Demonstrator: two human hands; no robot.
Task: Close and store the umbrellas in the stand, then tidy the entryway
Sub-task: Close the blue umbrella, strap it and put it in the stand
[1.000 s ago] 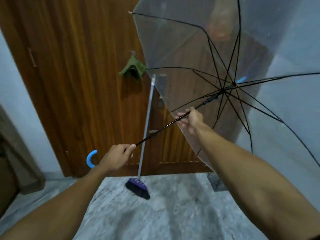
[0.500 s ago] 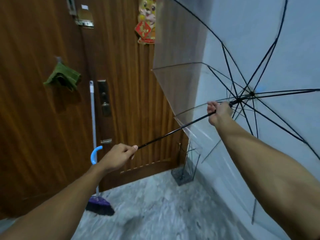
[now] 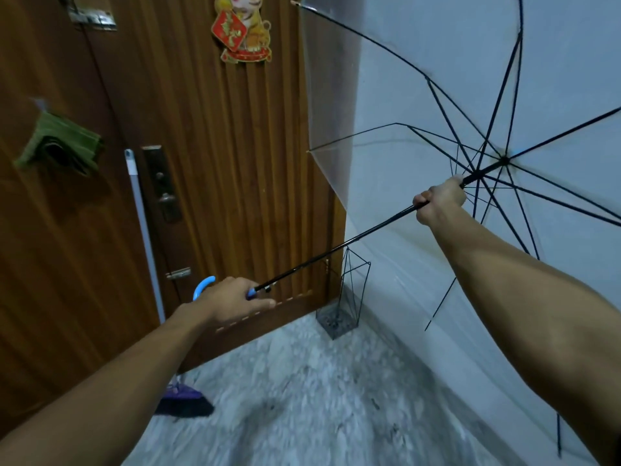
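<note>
In the far right of the scene, against the pale wall, the clear plastic umbrella with thin black ribs (image 3: 437, 95) stands fully open, its canopy facing away and its hub up at the right. Its slim black shaft (image 3: 336, 250) is the long axis that matters: it slopes from the near left, low, up to the far right. The right hand (image 3: 440, 200) is wrapped tight around the shaft just below the runner, so the runner lies directly beyond its fingers, up the shaft; this is the nearer hand for the closing pull, which I judge must run down the shaft toward the handle. The left hand (image 3: 232, 301) is curled around the curved blue handle (image 3: 201, 287), index finger stretched forward along it. The black wire umbrella stand (image 3: 342, 307) waits on the mottled grey floor (image 3: 319, 398), in the corner below the shaft, well apart from both hands and apparently empty.
</note>
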